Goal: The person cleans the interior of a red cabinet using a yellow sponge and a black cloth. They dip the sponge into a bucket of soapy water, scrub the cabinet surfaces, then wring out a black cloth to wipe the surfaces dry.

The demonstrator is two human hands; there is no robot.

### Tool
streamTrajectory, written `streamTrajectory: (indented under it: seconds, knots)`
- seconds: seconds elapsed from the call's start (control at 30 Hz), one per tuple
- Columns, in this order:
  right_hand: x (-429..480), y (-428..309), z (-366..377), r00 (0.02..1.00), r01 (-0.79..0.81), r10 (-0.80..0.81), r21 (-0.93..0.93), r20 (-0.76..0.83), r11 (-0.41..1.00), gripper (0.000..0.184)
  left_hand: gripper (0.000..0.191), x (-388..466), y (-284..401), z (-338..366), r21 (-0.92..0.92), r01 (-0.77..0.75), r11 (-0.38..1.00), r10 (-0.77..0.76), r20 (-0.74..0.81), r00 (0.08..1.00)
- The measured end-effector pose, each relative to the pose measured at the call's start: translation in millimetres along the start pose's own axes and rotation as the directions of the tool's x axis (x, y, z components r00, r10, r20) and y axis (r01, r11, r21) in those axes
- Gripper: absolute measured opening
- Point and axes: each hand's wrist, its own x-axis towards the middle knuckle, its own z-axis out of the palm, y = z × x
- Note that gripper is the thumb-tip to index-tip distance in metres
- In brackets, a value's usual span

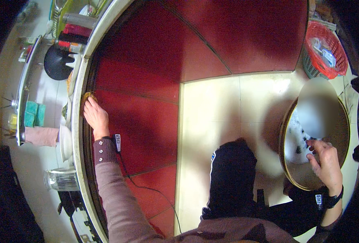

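Observation:
My left hand grips a golden mesh scouring pad and presses it to the dark strip under the pale counter edge. My fingers hide part of the pad. On the other side, my right hand is over a round gold-rimmed container. Its fingers are bent, with a gap between thumb and forefinger, and nothing shows in them. White suds with dark specks show inside the container. A blurred oval patch hides part of its rim and inside.
Red panels run beside the pale tiled floor. A black cable hangs across them. On the counter are green sponges, a pink cloth, a white bowl and a glass jar. A red-lined basket stands behind the container.

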Motion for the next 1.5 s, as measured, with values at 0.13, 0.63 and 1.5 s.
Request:
streamTrajectory:
  seconds: [0.13,0.63,1.5]
  knots:
    - [9,-3,1,1.0,-0.006,0.006,-0.026,0.009,1.0,0.033,0.047,45,17,23,-0.034,-0.005,0.999,0.004,-0.019,1.0]
    - [9,6,3,0.991,-0.132,0.134,-0.116,0.005,0.984,0.033,0.042,172,61,115,-0.82,0.255,0.512,-0.482,-0.029,0.876]
    - [2,6,-8,0.987,-0.139,0.145,-0.089,0.07,0.986,0.037,0.037,192,165,-75,-0.917,0.094,0.387,-0.412,-0.081,0.908]
